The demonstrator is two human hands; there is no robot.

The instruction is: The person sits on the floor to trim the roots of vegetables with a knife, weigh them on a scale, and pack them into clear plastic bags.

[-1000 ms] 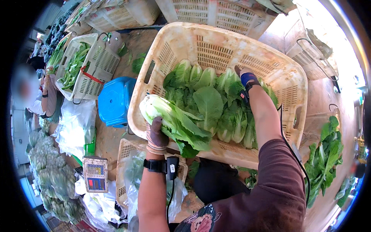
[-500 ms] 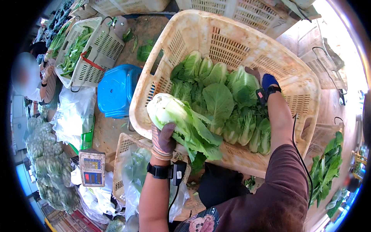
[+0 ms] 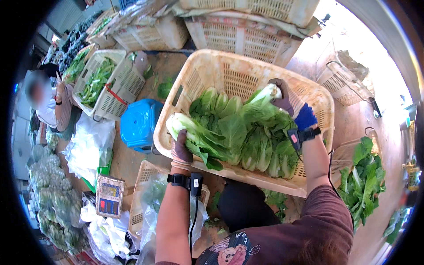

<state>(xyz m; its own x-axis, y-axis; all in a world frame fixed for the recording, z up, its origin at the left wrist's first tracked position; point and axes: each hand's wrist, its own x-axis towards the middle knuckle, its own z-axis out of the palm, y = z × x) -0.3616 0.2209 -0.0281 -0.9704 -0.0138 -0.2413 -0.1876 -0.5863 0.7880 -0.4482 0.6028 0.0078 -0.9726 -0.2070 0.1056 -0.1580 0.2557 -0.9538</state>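
My left hand [image 3: 181, 149], in a dark-palmed glove, is closed around a head of Chinese cabbage [image 3: 199, 139] at the near left rim of a big cream plastic crate [image 3: 235, 76]. Its pale base points up and left, its green leaves over the crate. Inside the crate, my gloved right hand [image 3: 288, 100] grips a second Chinese cabbage [image 3: 261, 106] by its white base, tilted up above the others. Rows of more cabbage heads [image 3: 232, 132] lie packed beneath it. The far side of that hand's grip is partly hidden.
Left of the crate stands a blue plastic stool [image 3: 140, 126]. A scale [image 3: 109, 196] and a smaller crate with a plastic bag [image 3: 152, 194] are at near left. Stacked crates [image 3: 247, 37] line the back. Leafy greens [image 3: 362, 181] lie at right. Another person [image 3: 59, 106] is at far left.
My right hand has taken hold of a cabbage head by its base and raised it from the row. My left hand still holds its cabbage. The view has shifted, showing more of the back.
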